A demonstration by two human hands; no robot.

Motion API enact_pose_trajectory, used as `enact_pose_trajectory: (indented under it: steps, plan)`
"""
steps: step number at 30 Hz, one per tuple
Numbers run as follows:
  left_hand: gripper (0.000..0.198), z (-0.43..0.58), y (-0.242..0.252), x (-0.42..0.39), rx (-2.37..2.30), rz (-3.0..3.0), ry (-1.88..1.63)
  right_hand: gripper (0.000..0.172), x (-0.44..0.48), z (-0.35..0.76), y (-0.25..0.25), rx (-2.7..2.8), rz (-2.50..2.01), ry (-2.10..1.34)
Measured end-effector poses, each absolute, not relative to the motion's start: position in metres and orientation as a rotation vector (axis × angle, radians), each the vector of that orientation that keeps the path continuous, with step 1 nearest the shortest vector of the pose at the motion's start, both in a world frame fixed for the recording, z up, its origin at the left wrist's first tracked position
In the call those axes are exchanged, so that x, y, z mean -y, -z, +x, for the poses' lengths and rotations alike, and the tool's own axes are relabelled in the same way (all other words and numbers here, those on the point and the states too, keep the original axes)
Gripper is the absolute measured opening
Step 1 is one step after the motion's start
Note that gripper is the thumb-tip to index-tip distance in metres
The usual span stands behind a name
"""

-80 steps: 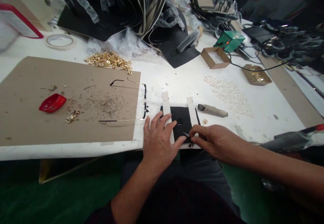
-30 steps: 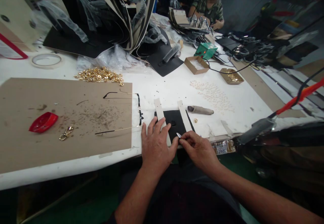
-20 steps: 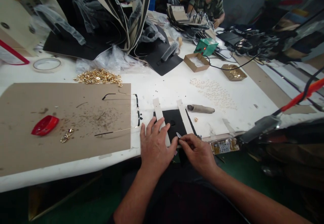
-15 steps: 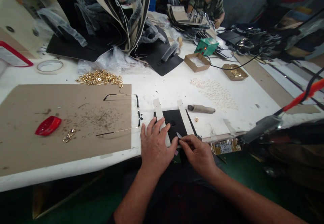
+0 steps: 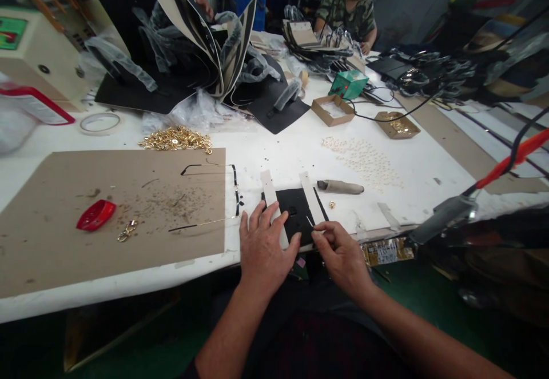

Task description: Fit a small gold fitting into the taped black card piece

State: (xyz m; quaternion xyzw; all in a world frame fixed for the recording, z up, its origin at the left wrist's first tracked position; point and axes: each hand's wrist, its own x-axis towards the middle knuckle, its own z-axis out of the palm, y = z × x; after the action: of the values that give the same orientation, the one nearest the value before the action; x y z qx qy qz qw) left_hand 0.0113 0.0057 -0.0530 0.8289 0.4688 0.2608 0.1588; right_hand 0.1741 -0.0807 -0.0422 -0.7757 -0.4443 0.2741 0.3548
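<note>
My left hand [image 5: 263, 247] lies flat with its fingers spread, pressing on a black panel [image 5: 297, 198] and its left pale strip [image 5: 269, 186]. A second pale strip [image 5: 309, 191] crosses the panel on the right. A small dark fitting or cut [image 5: 293, 210] shows near the panel's middle. Between thumb and fingers, my right hand [image 5: 343, 259] pinches a small pointed blade [image 5: 309, 220], its tip over the panel's lower right part. Most of the blade is hidden by the fingers. Right of the panel lie a wrapped grey-brown rod [image 5: 343, 187] and a small gold fitting [image 5: 331, 204].
Eyeglasses [image 5: 236, 190], a red object [image 5: 96, 215] and gold clasps [image 5: 127, 231] lie on brown board [image 5: 86, 270]. Behind are a gold hardware pile [image 5: 175, 138], small boxes [image 5: 332, 117] and black panels [image 5: 278, 102]. A cable in orange wrap [image 5: 514, 159] hangs right. Two people are across the table.
My right hand has shifted slightly right, and the blade tip has moved up and right over the panel. My left hand stays in place. The view has turned slightly left.
</note>
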Motion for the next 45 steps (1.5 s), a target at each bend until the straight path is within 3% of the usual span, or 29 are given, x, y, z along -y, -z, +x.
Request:
enact_pose_trajectory:
  steps: [6,18,45]
  plan:
    - [0.040,0.011,0.056,-0.006,-1.323,2.366,-0.769,0.031,0.062,0.200,-0.002,1.589,-2.143,-1.039]
    - [0.040,0.011,0.057,-0.004,-1.325,2.322,-0.774,0.032,0.011,0.200,-0.035,2.308,-2.496,-0.759]
    - [0.041,0.009,0.058,-0.006,-1.302,2.275,-0.753,0.031,-0.007,0.194,-0.038,2.508,-2.556,-0.691]
